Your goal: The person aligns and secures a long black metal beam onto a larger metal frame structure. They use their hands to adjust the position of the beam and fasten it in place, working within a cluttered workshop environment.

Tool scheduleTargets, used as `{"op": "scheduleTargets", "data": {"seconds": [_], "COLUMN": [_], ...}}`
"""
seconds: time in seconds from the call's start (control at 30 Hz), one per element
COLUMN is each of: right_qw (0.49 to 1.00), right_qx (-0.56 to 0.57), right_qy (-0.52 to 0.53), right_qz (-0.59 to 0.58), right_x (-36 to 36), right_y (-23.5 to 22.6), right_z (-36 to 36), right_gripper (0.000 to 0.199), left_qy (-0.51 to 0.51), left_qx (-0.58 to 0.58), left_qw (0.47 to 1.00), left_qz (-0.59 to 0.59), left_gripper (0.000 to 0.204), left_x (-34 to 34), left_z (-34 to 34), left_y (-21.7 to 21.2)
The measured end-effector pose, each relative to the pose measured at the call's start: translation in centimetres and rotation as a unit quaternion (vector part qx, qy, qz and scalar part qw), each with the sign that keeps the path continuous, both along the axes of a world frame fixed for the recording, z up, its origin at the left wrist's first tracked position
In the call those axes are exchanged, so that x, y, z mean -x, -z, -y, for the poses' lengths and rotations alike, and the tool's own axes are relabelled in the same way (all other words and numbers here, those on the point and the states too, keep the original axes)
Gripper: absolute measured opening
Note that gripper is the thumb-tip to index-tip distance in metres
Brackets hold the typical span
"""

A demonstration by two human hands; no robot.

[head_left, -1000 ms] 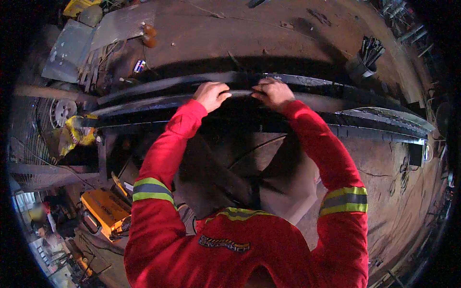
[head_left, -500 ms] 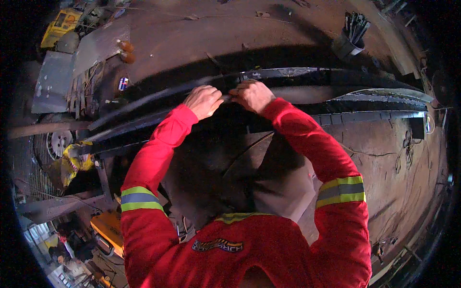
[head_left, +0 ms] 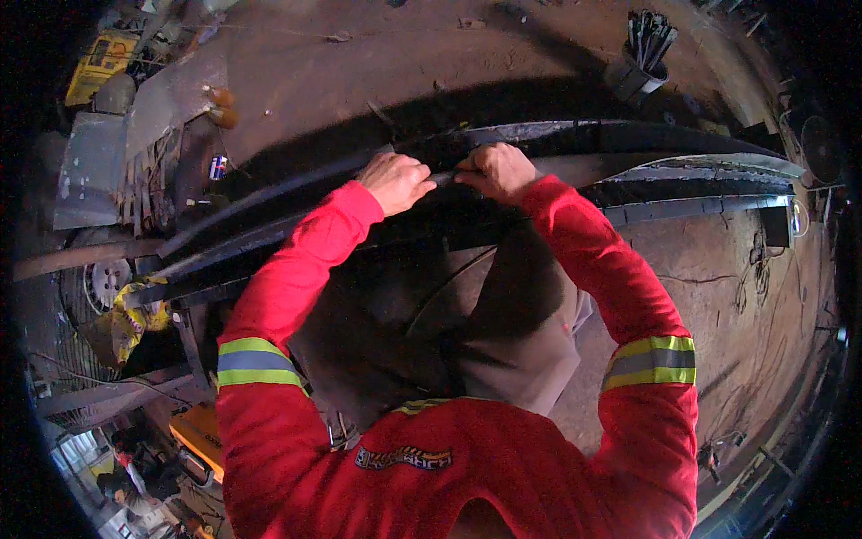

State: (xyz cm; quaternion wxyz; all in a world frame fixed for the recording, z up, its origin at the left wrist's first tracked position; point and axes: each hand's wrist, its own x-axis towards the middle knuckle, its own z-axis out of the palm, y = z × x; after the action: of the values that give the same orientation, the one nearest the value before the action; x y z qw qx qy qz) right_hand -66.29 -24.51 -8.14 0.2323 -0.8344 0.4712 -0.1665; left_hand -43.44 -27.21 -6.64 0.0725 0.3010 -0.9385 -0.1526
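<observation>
Long dark metal bars (head_left: 628,144) run across the view on a stand at about waist height. My left hand (head_left: 397,181) and my right hand (head_left: 496,171) meet close together at the near edge of the top bar, both with fingers curled. They pinch a thin dark piece (head_left: 445,177) that lies along the bar between them. What exactly that piece is stays unclear. My red sleeves with yellow and grey reflective bands reach up from the lower edge.
A bucket of dark rods (head_left: 639,63) stands on the dirt floor beyond the bars. A small can (head_left: 217,167) lies at the left, near grey metal sheets (head_left: 99,162). A yellow machine (head_left: 199,437) sits at the lower left. A wheel (head_left: 103,280) and yellow cloth (head_left: 135,319) lie left.
Both hands have stayed on the bar and drawn closer together. The view has shifted, so the bars and hands sit slightly lower and more to the right.
</observation>
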Motion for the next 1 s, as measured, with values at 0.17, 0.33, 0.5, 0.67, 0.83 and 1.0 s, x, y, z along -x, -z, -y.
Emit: {"op": "scheduleTargets", "data": {"seconds": [0.17, 0.33, 0.5, 0.67, 0.83, 1.0], "right_qw": [0.968, 0.97, 0.964, 0.962, 0.948, 0.912], "right_qx": [-0.245, -0.234, -0.257, -0.254, -0.275, -0.349], "right_qy": [0.032, -0.01, -0.023, -0.065, -0.069, -0.06], "right_qz": [-0.042, -0.063, -0.059, -0.072, -0.141, -0.208], "right_x": [-0.1, -0.1, 0.0, 2.8, 5.3, 4.0], "right_y": [-1.8, -1.7, -2.8, -2.3, -3.9, -4.0], "right_z": [3.7, 4.6, 4.4, 5.1, 5.7, 7.5], "right_gripper": [0.047, 0.054, 0.049, 0.043, 0.042, 0.041], "left_qy": [-0.092, -0.08, -0.106, -0.054, -0.058, -0.033], "left_qx": [-0.305, -0.333, -0.335, -0.316, -0.306, -0.276], "left_qw": [0.947, 0.937, 0.935, 0.947, 0.931, 0.938], "left_qz": [-0.025, 0.062, 0.048, 0.018, 0.191, 0.208], "left_gripper": [0.03, 0.03, 0.025, 0.031, 0.045, 0.047], "left_x": [-0.4, 0.5, 1.0, 2.5, 6.1, 7.1], "left_z": [2.3, 3.6, 3.1, 2.8, 4.3, 4.9], "left_y": [0.7, 0.1, -0.3, 0.7, -2.6, -2.3]}}
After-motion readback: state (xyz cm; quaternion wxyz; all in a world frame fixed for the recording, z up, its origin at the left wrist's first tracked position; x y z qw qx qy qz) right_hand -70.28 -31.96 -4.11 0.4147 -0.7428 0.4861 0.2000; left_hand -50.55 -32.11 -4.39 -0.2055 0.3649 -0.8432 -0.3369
